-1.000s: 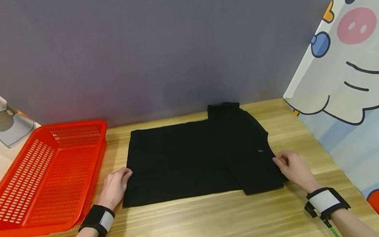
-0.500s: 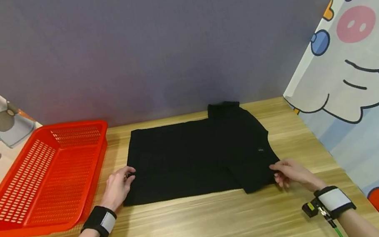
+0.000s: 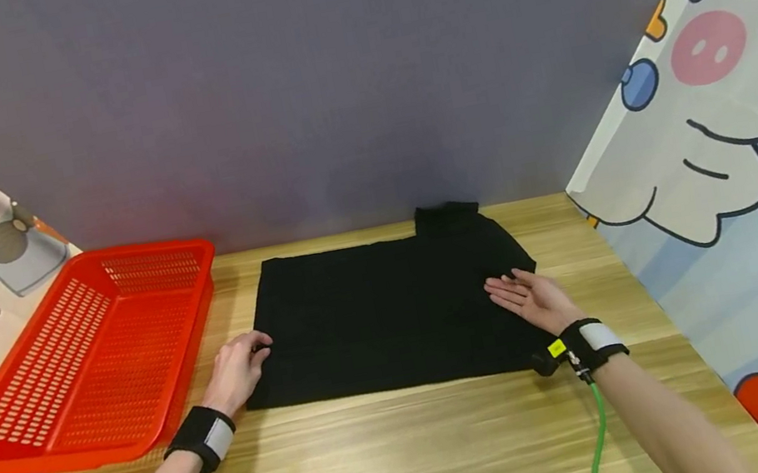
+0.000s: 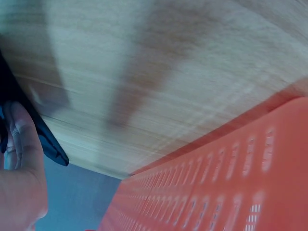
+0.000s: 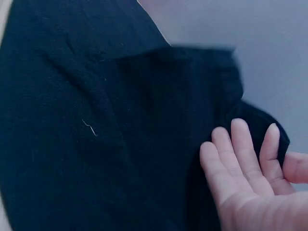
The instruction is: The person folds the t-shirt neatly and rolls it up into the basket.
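Note:
A black short-sleeved shirt [image 3: 377, 313] lies flat and folded, its straight hem at the left and its collar end at the right. My left hand [image 3: 235, 372] rests at the hem's left edge, thumb and fingertips slightly apart on the cloth. In the left wrist view, part of the left hand [image 4: 24, 168] shows beside the black fabric. My right hand [image 3: 531, 301] is over the shirt's right end, palm turned up and fingers extended. The right wrist view shows these fingers [image 5: 240, 159] against the dark cloth. One sleeve [image 3: 447, 218] sticks out at the far side.
A red perforated plastic basket [image 3: 202, 335] stands left of the shirt, close to my left forearm. The wooden table [image 3: 389, 463] ends at a grey panel [image 3: 353, 89] behind. Cartoon-printed sheets [image 3: 732, 123] flank both sides. A green cable [image 3: 598, 443] trails from my right wrist strap.
My right hand has moved from the near right corner up and inward over the shirt, turning palm up. The near sleeve now lies folded onto the body. My left hand's fingertips have parted slightly.

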Demonstrator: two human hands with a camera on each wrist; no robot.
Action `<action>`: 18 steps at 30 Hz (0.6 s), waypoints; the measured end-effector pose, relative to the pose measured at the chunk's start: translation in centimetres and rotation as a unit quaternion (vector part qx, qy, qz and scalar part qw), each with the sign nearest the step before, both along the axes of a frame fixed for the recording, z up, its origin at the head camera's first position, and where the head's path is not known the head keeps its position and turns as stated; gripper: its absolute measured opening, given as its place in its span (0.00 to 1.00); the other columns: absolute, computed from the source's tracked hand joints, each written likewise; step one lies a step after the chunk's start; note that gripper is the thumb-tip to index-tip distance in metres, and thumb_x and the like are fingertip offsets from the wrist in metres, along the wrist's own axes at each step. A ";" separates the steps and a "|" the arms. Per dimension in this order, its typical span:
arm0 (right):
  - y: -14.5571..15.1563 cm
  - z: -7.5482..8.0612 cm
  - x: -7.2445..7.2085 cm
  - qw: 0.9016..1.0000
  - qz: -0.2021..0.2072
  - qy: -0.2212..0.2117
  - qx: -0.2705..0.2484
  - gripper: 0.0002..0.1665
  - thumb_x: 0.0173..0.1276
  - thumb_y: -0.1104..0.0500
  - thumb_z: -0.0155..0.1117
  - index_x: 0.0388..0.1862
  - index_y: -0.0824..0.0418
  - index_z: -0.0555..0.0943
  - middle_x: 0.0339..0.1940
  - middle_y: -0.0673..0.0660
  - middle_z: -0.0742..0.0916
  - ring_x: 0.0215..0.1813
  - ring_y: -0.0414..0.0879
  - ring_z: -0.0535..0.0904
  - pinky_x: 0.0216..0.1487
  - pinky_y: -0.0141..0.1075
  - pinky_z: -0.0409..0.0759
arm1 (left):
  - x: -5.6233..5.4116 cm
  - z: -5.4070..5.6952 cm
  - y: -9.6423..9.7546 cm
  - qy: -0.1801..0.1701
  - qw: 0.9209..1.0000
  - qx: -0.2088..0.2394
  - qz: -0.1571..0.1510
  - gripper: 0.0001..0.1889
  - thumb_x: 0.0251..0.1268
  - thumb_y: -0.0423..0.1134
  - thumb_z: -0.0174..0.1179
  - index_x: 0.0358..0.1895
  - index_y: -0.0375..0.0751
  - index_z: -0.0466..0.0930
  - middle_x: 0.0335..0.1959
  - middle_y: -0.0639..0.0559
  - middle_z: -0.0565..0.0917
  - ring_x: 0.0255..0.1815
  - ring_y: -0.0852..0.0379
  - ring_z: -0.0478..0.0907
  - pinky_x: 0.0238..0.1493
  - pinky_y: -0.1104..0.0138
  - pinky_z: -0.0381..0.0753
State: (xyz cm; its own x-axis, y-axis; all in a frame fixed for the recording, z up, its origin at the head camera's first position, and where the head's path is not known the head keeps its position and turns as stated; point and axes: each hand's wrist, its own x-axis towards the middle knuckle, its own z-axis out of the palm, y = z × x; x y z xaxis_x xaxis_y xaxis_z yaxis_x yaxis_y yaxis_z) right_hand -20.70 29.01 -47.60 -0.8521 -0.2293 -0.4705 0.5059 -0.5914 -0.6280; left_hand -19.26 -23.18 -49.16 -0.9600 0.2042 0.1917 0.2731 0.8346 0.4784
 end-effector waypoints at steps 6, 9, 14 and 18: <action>-0.7 -1.4 -0.9 0.999 0.027 0.026 0.033 0.23 0.85 0.52 0.35 0.65 0.64 0.69 0.54 0.55 0.86 0.67 0.48 0.78 0.81 0.41 0.57 | -0.1 -0.2 -0.1 0.003 1.000 0.000 0.001 0.06 0.64 0.25 0.63 0.44 0.33 0.83 0.42 0.35 0.86 0.41 0.41 0.83 0.46 0.46 0.81; -0.6 -1.7 -0.5 0.990 0.047 0.090 0.101 0.29 0.86 0.51 0.33 0.76 0.67 0.59 0.55 0.52 0.86 0.64 0.45 0.81 0.75 0.39 0.69 | -0.1 -0.3 -0.1 0.007 1.000 0.001 0.003 0.07 0.64 0.25 0.63 0.43 0.33 0.83 0.41 0.36 0.86 0.39 0.42 0.82 0.45 0.47 0.81; 0.8 -1.6 2.0 0.908 0.012 0.220 0.357 0.27 0.83 0.57 0.47 0.66 0.79 0.68 0.39 0.52 0.89 0.38 0.36 0.86 0.44 0.29 0.85 | -0.1 -0.4 -0.2 -0.014 1.000 0.022 0.017 0.09 0.65 0.30 0.65 0.47 0.32 0.82 0.35 0.39 0.85 0.32 0.48 0.79 0.39 0.55 0.80; 2.8 -1.3 4.5 0.734 0.010 0.255 0.629 0.17 0.75 0.62 0.57 0.52 0.75 0.81 0.36 0.60 0.89 0.33 0.38 0.82 0.35 0.29 0.79 | 0.3 -0.1 -0.6 -0.061 0.996 0.057 0.041 0.18 0.64 0.36 0.68 0.53 0.30 0.79 0.36 0.35 0.85 0.34 0.46 0.83 0.43 0.51 0.83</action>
